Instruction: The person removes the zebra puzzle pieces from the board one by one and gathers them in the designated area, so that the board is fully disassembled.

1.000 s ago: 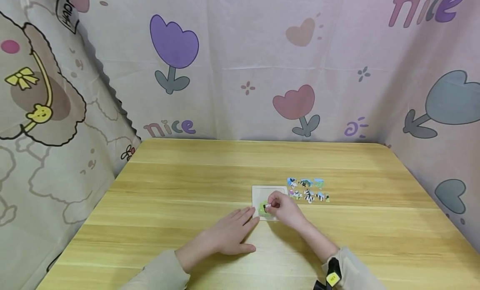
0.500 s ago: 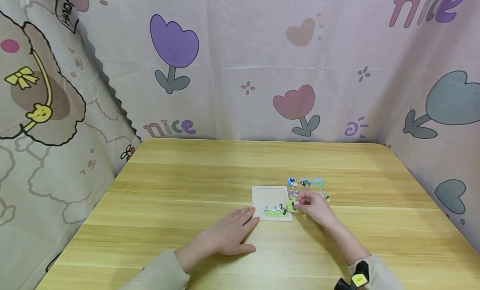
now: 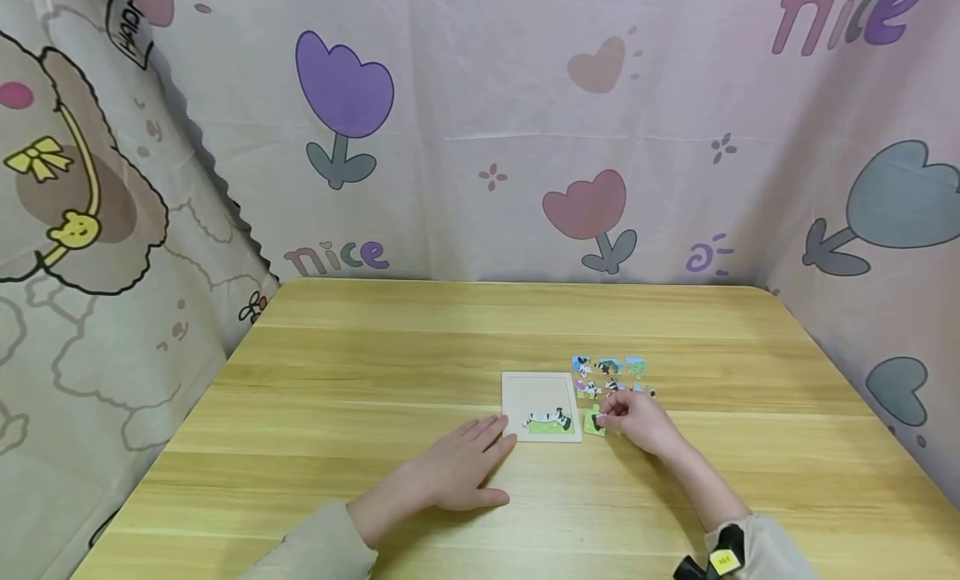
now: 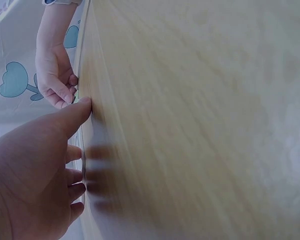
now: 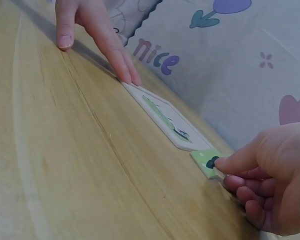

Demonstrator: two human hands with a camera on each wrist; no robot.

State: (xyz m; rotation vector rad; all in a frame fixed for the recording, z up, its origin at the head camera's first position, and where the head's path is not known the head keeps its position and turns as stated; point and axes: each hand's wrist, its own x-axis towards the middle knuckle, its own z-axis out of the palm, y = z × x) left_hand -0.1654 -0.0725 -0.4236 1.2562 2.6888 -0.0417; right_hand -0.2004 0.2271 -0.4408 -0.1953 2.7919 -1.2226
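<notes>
My left hand (image 3: 459, 470) lies with straight fingers, its fingertips on the left edge of a white puzzle board (image 3: 528, 390). In the board's lower part sits a joined strip of green puzzle pieces (image 3: 550, 427) with a black-and-white striped animal. Just right of the board, my right hand (image 3: 643, 420) pinches a green puzzle piece (image 3: 592, 423) with a dark spot between thumb and fingers. In the right wrist view this piece (image 5: 202, 163) is by the board's corner, close to the table; whether it touches the wood is hard to tell.
Several loose puzzle pieces (image 3: 607, 366) lie in two rows on the table, right of the board and beyond my right hand, which partly covers the nearer row. The wooden table (image 3: 360, 355) ends at a printed cloth backdrop (image 3: 465, 80).
My right hand has moved from over the board to its right side, carrying the green puzzle piece. The strip in the board has come into sight. My left hand has stayed in place.
</notes>
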